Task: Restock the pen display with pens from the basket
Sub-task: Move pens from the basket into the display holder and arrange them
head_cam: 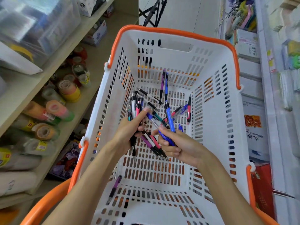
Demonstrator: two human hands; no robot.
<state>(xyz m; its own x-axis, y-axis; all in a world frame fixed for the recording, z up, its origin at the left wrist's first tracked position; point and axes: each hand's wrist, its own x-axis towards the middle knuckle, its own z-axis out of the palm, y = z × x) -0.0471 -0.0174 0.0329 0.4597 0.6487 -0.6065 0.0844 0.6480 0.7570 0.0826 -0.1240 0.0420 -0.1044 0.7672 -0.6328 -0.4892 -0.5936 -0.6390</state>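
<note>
A white slotted basket (215, 101) with an orange rim fills the middle of the view. Both my hands are inside it. My left hand (128, 132) grips a bundle of pens (134, 109) in mixed colours, their tips pointing down toward me. My right hand (177, 146) holds a blue pen (169, 117) and touches the pink and purple pens (152, 143) hanging from the bundle. Several loose pens (163, 85) lie on the basket floor at the far end, and one purple pen (115, 189) lies near me. The pen display is not in view.
Wooden shelves (21, 88) on the left carry rolls of tape (69, 90) and clear boxes. On the right stand white shelves (266, 95) with paper goods and a red box (261, 184). A folding black stand (152, 12) is on the floor beyond the basket.
</note>
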